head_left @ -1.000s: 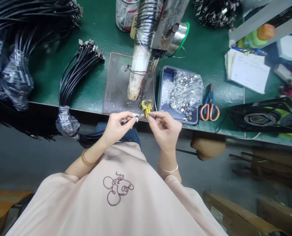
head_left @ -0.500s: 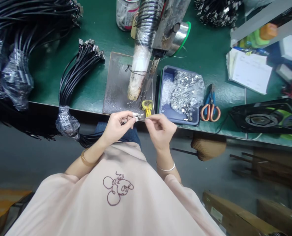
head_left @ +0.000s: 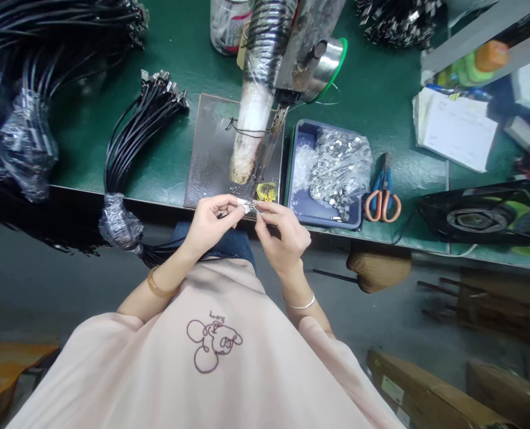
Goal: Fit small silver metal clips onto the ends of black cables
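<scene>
Behind your left hand [head_left: 211,225], you wear a tan bangle [head_left: 158,286]; behind your right hand [head_left: 285,238], a thin silver bangle [head_left: 299,305]. Between and behind both hands is your loose, pale pink top [head_left: 274,363], bearing a dark mouse-like line drawing [head_left: 223,342]. Your jeans [head_left: 233,245] are blue, close beside the left hand.

Txt: none legible | shirt script [head_left: 217,316] unclr | paper [head_left: 459,131] illeg | ctn lbl [head_left: 392,389] illeg
</scene>
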### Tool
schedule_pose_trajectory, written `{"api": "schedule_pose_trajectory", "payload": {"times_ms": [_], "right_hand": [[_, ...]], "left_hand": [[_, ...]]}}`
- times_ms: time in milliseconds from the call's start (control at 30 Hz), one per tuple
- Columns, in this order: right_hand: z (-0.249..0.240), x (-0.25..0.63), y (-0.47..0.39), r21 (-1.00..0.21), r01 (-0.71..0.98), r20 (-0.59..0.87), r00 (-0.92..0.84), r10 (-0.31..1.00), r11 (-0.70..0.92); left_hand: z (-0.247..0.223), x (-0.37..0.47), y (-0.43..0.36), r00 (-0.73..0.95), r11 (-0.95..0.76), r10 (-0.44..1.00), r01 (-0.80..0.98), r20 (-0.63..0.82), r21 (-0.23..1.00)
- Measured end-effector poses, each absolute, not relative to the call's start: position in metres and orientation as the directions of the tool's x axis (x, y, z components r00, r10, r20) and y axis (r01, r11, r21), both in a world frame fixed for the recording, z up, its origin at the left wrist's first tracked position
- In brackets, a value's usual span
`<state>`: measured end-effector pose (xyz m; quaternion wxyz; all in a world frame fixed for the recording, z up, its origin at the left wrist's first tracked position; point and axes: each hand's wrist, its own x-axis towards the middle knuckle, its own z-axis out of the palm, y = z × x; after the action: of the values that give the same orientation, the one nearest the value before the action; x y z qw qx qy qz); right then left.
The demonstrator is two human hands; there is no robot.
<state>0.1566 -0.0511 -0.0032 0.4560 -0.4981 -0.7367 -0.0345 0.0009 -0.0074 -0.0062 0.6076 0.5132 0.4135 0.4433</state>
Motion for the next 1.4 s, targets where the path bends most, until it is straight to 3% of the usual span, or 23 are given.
{"api": "schedule_pose_trajectory", "payload": {"times_ms": [267, 833, 1167, 1400], "right_hand": [[-0.006, 0.155, -0.045, -0.470, 0.734, 0.701, -0.027, 0.713, 0.490], [-0.002, 0.154, -0.039, -0.533, 0.705, 0.666, 0.009, 0.746, 0.468], [-0.001, 0.158, -0.042, -0.555, 0.685, 0.640, -0.011, 0.768, 0.472], [0.003, 0.156, -0.038, -0.573, 0.678, 0.627, 0.001, 0.779, 0.460]], "left_hand": [[-0.001, 0.003, 0.000, 0.233, 0.162, 0.964, -0.138, -0.127, 0.977], [0.010, 0.005, 0.002, 0.189, 0.055, 0.981, -0.022, -0.050, 0.998], [0.006, 0.006, 0.002, 0.221, 0.192, 0.960, -0.079, -0.171, 0.978], [0.009, 0.006, 0.004, 0.203, 0.192, 0.964, -0.088, -0.171, 0.977]]}}
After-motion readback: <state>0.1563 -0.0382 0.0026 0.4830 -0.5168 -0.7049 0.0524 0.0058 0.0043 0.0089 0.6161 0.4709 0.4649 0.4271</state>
